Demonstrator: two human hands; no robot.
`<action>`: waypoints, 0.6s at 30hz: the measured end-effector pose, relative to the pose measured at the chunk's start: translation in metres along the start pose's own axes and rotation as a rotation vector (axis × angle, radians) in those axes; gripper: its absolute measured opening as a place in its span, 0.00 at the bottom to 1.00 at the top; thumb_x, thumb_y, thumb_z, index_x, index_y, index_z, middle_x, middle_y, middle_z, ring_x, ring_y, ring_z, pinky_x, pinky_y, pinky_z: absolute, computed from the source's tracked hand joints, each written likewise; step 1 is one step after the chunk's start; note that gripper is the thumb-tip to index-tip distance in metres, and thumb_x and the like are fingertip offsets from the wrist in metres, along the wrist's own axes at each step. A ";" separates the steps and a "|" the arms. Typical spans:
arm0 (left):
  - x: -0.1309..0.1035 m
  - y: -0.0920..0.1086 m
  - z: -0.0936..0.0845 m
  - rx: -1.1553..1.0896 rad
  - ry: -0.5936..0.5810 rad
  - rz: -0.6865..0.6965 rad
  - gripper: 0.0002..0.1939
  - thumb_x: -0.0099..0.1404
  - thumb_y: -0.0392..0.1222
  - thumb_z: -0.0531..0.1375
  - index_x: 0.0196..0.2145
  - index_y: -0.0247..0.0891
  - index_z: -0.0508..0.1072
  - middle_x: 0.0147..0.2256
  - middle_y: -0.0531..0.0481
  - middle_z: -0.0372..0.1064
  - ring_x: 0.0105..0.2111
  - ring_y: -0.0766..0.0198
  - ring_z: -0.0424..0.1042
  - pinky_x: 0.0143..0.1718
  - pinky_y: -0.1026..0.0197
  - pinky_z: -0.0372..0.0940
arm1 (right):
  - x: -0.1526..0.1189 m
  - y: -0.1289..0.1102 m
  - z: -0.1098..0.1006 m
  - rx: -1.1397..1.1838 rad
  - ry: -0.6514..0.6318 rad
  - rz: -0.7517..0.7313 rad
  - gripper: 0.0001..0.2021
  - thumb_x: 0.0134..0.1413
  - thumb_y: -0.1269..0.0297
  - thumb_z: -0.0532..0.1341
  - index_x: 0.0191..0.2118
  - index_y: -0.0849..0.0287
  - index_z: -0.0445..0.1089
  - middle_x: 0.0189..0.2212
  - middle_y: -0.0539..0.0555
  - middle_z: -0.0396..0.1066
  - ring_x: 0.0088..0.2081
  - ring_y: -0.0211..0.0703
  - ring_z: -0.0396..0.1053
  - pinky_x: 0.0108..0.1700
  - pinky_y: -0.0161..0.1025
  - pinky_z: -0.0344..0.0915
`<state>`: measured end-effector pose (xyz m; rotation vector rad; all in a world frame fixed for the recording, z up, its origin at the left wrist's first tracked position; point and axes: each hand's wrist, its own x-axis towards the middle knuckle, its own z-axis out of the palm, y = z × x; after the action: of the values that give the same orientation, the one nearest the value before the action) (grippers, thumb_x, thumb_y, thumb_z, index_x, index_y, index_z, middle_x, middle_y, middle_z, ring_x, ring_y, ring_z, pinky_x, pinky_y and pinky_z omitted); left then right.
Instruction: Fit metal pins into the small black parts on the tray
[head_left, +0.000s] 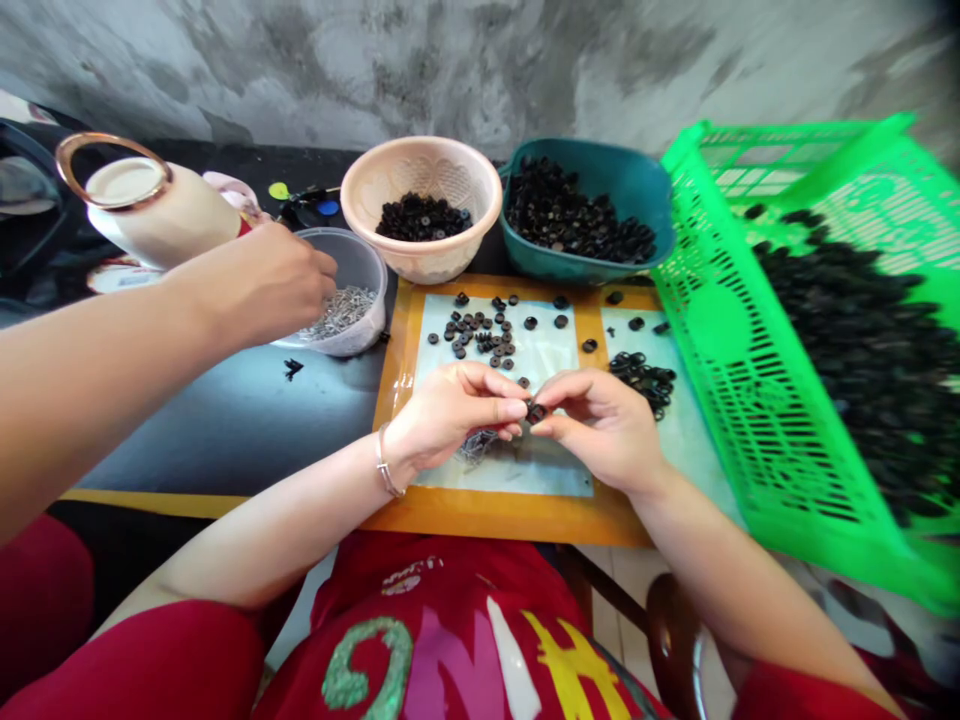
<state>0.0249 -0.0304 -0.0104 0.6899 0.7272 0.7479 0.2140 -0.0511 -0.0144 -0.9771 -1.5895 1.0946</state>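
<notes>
My left hand (465, 410), with a bracelet at the wrist, and my right hand (600, 425) meet above the taped work mat (487, 512). Both pinch one small black part (535, 412) between thumb and fingertips. Small black discs (495, 338) lie scattered on the mat just beyond. Black rings (642, 380) form a pile to the right of them. Thin metal pins (478, 445) lie partly hidden under my left hand.
Another person's hand (274, 280) reaches into a clear tub of metal pins (341, 345) at left. Behind the mat stand a pink basket (420, 262) and a teal basin (585, 265), both with black parts. A green crate (750, 370) stands right, a white jug (165, 215) left.
</notes>
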 end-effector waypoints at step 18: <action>0.002 -0.006 -0.003 -0.049 -0.009 -0.003 0.12 0.44 0.41 0.76 0.23 0.34 0.79 0.22 0.51 0.74 0.20 0.71 0.70 0.26 0.68 0.66 | 0.001 0.004 -0.003 -0.221 -0.172 -0.279 0.20 0.59 0.66 0.65 0.57 0.47 0.70 0.40 0.51 0.76 0.38 0.41 0.71 0.45 0.40 0.69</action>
<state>0.0260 -0.0312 -0.0169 0.6471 0.6998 0.7567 0.2169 -0.0488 -0.0178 -0.7869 -1.9536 0.8400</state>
